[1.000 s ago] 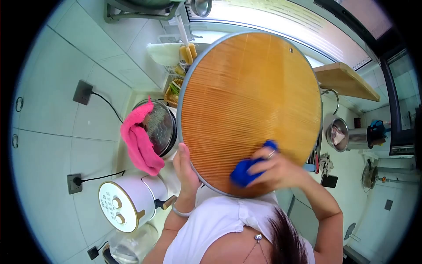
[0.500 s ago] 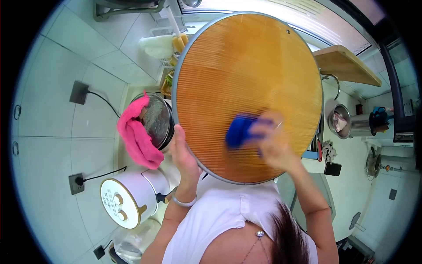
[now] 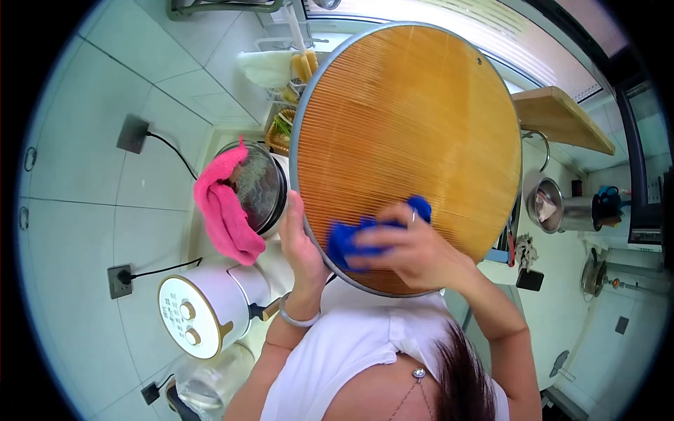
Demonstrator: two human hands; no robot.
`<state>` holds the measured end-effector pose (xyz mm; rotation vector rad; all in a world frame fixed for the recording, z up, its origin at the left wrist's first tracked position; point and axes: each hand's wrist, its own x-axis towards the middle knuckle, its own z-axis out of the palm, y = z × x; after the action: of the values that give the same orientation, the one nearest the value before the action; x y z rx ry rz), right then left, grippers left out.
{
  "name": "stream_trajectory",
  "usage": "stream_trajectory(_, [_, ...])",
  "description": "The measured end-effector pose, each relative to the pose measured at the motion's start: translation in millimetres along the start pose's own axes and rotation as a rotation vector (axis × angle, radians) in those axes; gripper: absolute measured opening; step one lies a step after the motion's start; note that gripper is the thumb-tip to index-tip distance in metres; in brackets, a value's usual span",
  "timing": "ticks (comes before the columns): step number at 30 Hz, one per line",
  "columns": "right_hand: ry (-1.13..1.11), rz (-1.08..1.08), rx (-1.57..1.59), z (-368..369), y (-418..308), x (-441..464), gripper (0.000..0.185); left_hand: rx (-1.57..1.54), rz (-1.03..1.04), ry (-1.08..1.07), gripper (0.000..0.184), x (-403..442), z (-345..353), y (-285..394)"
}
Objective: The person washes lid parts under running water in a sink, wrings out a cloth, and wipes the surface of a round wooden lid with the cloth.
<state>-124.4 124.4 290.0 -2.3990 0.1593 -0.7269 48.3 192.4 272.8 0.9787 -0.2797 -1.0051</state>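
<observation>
A large round wooden board (image 3: 414,126) with fine ribs and a grey rim stands tilted up before my chest. My left hand (image 3: 303,242) grips its lower left rim, thumb along the edge and the other fingers mostly hidden behind. Against the lower part of the board's face, my right hand (image 3: 414,252) presses a bunched blue cloth (image 3: 344,245). Part of that cloth shows above the knuckles, and motion blurs it slightly.
Left of the board are a pot with a glass lid (image 3: 258,189), a pink towel (image 3: 223,203) draped on it, and a white rice cooker (image 3: 203,312). To the right sit a metal bowl (image 3: 544,205) with meat, a wooden board (image 3: 562,119) and a phone (image 3: 530,275).
My right hand has moved the blue cloth left and slightly down across the board. The board, with my left hand on its rim, appears slightly further right in view.
</observation>
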Motion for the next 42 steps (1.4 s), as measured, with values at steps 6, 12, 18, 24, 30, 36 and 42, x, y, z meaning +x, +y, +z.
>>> stream_trajectory(6, [0.123, 0.004, -0.098, 28.2, -8.0, 20.1, 0.048, 0.083, 0.022, -0.021, 0.048, 2.7, 1.8, 12.6])
stream_trajectory(12, [-0.162, 0.029, 0.102, 5.2, -12.7, -56.5, 0.049, -0.001, 0.073, -0.076, 0.040, 15.9, -9.1, 4.6])
stream_trajectory(18, [0.135, 0.491, 0.056, -28.6, -5.5, -139.4, 0.039, -0.008, 0.108, -0.090, 0.040, 13.4, -3.9, 3.6])
stream_trajectory(24, [0.168, 0.244, 0.011, 11.8, -31.6, -91.3, 0.038, 0.034, 0.110, -0.074, 0.039, 20.5, 0.2, 6.4])
stream_trajectory(30, [0.295, 0.421, -0.198, -18.3, 9.8, -140.0, 0.034, 0.057, 0.088, -0.055, 0.039, 23.9, -8.7, 0.3])
stream_trajectory(36, [0.393, 0.420, -0.330, -9.7, 14.1, -75.0, 0.040, 0.059, 0.111, -0.070, 0.040, 27.0, -11.0, -0.2])
stream_trajectory(42, [0.600, 0.341, -0.430, -42.6, 60.5, -45.5, 0.035, 0.096, 0.092, -0.062, 0.041, 18.3, -10.4, 4.7])
